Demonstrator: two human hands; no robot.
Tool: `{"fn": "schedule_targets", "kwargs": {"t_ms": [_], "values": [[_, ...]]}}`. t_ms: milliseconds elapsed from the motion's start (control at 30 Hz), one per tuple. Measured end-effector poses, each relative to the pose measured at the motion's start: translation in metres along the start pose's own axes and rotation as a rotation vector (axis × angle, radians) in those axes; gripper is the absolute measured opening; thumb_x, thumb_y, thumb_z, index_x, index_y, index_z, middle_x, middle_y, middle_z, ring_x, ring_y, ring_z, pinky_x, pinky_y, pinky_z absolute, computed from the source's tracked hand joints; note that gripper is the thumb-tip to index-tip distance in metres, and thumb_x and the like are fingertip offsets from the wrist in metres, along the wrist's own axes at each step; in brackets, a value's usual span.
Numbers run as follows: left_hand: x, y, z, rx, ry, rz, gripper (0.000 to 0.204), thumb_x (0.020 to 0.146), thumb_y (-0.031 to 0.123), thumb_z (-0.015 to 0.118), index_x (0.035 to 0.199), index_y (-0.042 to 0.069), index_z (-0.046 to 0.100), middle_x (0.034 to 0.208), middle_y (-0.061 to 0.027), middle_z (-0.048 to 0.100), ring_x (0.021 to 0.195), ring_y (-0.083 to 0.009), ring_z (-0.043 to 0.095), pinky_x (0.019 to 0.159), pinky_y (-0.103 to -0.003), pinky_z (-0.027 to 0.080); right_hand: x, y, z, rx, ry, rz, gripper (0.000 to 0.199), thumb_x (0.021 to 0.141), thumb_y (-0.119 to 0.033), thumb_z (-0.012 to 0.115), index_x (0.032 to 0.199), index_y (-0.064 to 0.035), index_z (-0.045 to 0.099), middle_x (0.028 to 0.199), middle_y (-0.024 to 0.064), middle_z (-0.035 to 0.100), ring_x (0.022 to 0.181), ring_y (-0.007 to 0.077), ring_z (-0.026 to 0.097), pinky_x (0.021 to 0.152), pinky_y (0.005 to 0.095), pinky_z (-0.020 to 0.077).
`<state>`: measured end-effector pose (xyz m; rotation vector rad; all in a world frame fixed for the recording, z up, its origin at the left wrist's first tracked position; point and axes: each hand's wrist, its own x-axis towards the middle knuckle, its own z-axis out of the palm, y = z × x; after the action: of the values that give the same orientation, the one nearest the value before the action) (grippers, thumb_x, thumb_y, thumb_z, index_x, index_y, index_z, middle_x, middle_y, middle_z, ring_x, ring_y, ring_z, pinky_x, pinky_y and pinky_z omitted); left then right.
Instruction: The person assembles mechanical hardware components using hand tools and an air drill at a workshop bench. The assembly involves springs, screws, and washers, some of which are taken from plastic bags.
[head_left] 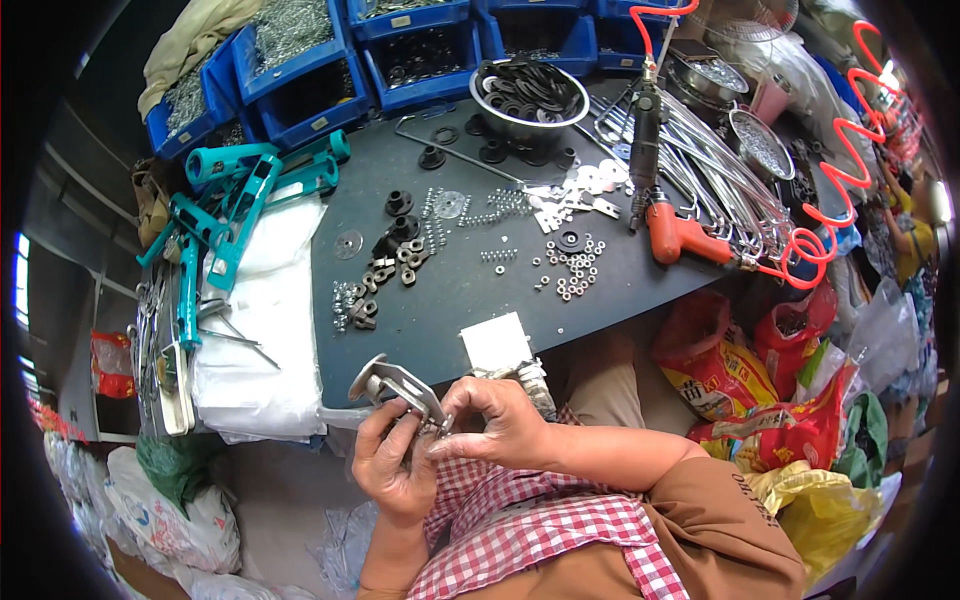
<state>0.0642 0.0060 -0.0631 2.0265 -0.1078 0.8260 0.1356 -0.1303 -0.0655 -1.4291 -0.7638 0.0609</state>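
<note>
My left hand is closed round the lower end of a grey metal bracket with a round disc at its upper end. The bracket is tilted and held in front of the table edge, above my lap. At its lower right end, the thumb and fingers of my right hand are pinched together. Whether a small part sits between those right fingertips is hidden. Just beyond my right hand, a white square pad lies at the table edge.
Nuts, springs and black knobs lie on the dark table. Teal caulking-gun frames are piled at left. An orange-handled air screwdriver with a coiled red hose rests at right beside metal rods. Blue bins line the back.
</note>
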Motion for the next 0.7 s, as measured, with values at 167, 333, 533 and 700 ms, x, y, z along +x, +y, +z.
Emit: {"fn": "schedule_targets", "kwargs": {"t_ms": [167, 333, 533, 700], "values": [[-0.003, -0.002, 0.007, -0.051, -0.072, -0.019, 0.03, 0.074, 0.021, 0.069, 0.091, -0.003, 0.062, 0.098, -0.0144, 0.057, 0.08, -0.0213, 0.06, 0.067, -0.028, 0.049, -0.012, 0.004, -0.011, 0.43, -0.145, 0.385, 0.026, 0.073, -0.013, 0.072, 0.088, -0.0016, 0.054, 0.076, -0.0003, 0.055, 0.068, 0.0084, 0.053, 0.062, 0.0212, 0.0448], [-0.014, -0.004, -0.001, -0.392, -0.032, -0.244, 0.035, 0.076, 0.024, 0.067, 0.093, -0.005, 0.059, 0.098, -0.0141, 0.056, 0.063, -0.012, 0.054, 0.053, -0.021, 0.045, 0.026, -0.002, -0.082, -0.172, -0.265, 0.129, 0.024, 0.073, -0.012, 0.069, 0.095, -0.0056, 0.062, 0.091, 0.007, 0.059, 0.085, 0.0174, 0.058, 0.075, 0.0303, 0.0465], [-0.015, 0.002, -0.001, -0.672, 0.013, -0.455, 0.034, 0.077, 0.022, 0.062, 0.094, -0.007, 0.057, 0.099, -0.0158, 0.055, 0.05, -0.0109, 0.049, 0.042, -0.02, 0.042, 0.073, 0.098, -0.213, -1.553, 0.28, 0.056, 0.019, 0.082, -0.016, 0.053, 0.093, -0.0037, 0.062, 0.086, 0.0136, 0.061, 0.074, 0.029, 0.06, 0.072, 0.0368, 0.0491], [-0.008, 0.009, -0.012, -0.882, -0.011, -0.708, 0.041, 0.08, 0.027, 0.058, 0.101, -0.008, 0.054, 0.103, -0.0166, 0.054, 0.051, -0.0116, 0.049, 0.041, -0.021, 0.039, 0.094, 0.111, -0.211, -1.594, -0.062, 0.502, 0.019, 0.081, -0.016, 0.052, 0.088, -0.0018, 0.063, 0.092, 0.018, 0.06, 0.084, 0.0323, 0.061, 0.071, 0.0398, 0.0502]]}}
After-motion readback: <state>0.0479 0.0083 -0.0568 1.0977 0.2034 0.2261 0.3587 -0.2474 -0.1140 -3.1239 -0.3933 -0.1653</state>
